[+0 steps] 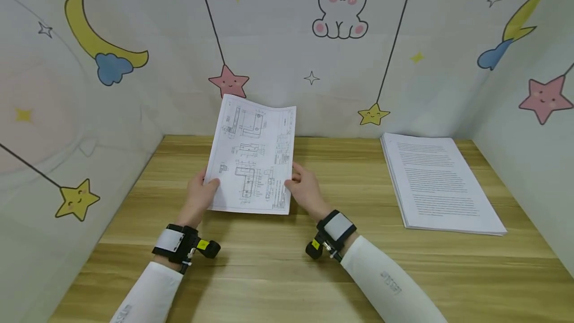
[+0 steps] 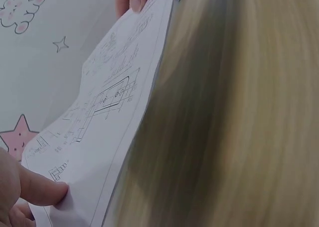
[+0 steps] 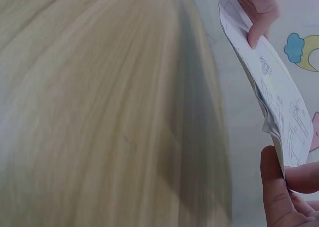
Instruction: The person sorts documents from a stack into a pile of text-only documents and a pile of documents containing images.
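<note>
Both hands hold up sheets of paper (image 1: 251, 158) printed with technical drawings, tilted above the table. At the lower left edge my left hand (image 1: 202, 194) pinches them, its thumb lying on the printed face. My right hand (image 1: 307, 188) pinches the right edge, thumb in front and fingers behind. In the right wrist view the paper (image 3: 271, 82) is seen nearly edge-on, with a bent layer sticking out behind the front sheet. The left wrist view shows the drawing side of the paper (image 2: 109, 107) bowed between the hands. How many sheets there are, I cannot tell.
A stack of text-printed paper (image 1: 444, 183) lies at the right of the wooden table (image 1: 251, 268). Behind and at the sides hang pale cloth walls (image 1: 278, 54) with cartoon stars, a moon and a rabbit. Each wrist wears a strapped camera (image 1: 208, 248).
</note>
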{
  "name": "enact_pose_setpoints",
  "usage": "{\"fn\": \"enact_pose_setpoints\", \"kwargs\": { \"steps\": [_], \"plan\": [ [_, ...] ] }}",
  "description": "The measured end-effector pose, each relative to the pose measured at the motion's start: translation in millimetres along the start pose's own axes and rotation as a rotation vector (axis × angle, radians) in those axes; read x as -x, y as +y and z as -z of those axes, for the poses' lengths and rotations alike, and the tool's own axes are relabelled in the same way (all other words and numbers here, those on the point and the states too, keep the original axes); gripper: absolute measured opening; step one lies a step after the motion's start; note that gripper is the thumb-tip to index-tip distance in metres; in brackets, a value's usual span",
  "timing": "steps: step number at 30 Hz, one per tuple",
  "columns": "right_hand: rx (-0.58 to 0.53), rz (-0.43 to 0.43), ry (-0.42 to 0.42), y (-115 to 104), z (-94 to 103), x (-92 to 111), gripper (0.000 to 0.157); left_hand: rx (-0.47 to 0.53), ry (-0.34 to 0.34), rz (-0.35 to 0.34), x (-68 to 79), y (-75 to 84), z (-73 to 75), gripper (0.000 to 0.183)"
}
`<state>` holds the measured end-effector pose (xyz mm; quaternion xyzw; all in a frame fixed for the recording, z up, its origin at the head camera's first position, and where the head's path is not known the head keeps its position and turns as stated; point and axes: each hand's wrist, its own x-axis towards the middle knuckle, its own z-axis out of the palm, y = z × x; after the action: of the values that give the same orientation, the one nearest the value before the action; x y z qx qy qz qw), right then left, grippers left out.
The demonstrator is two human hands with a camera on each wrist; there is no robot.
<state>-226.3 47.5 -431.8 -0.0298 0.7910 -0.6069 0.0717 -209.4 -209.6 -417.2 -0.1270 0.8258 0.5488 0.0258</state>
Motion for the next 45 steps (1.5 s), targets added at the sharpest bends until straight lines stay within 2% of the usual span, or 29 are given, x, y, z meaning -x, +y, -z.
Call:
{"fn": "enact_pose_setpoints", "kwargs": {
  "steps": [6, 9, 12, 18, 21, 25, 28, 33, 36, 41, 45],
  "plan": [
    [0.077, 0.013, -0.039, 2.5, -35.4, -8.6, 0.065, -0.126, 0.020, 0.041, -6.2, -22.6, 24.0, 0.055],
    [0.103, 0.007, -0.063, 2.8, -49.4, -11.7, 0.063, -0.204, 0.019, 0.071, -8.2, -28.6, 32.4, 0.056],
    [0.137, -0.005, -0.084, 1.4, -60.5, -12.5, 0.061, -0.278, 0.021, 0.071, -8.3, -32.6, 38.2, 0.054],
    [0.221, -0.027, -0.118, -0.8, -72.4, -12.0, 0.062, -0.451, 0.059, 0.061, -13.5, -44.6, 43.6, 0.052],
    [0.242, -0.011, -0.120, -2.6, -75.1, -12.2, 0.061, -0.500, 0.082, 0.072, -15.3, -49.3, 44.9, 0.051],
    [0.243, 0.026, -0.130, -3.5, -77.6, -14.0, 0.043, -0.602, 0.102, 0.055, -14.0, -50.3, 47.9, 0.048],
    [0.241, 0.026, -0.149, -3.0, -76.8, -15.3, 0.037, -0.662, 0.101, 0.054, -12.3, -49.0, 49.1, 0.048],
    [0.229, -0.018, -0.207, -5.5, -69.0, -15.6, 0.057, -0.667, 0.093, 0.084, -10.1, -44.7, 49.7, 0.062],
    [0.225, -0.034, -0.231, -6.6, -60.9, -14.8, 0.055, -0.673, 0.111, 0.073, -8.7, -41.1, 48.3, 0.064],
    [0.232, -0.028, -0.272, -3.6, -38.4, -8.5, 0.051, -0.703, 0.133, -0.041, -5.1, -27.1, 40.0, 0.059],
    [0.250, 0.002, -0.295, 0.9, -9.9, 0.5, 0.050, -0.661, 0.095, -0.178, -3.9, -9.7, 21.2, 0.055]
  ]
}}
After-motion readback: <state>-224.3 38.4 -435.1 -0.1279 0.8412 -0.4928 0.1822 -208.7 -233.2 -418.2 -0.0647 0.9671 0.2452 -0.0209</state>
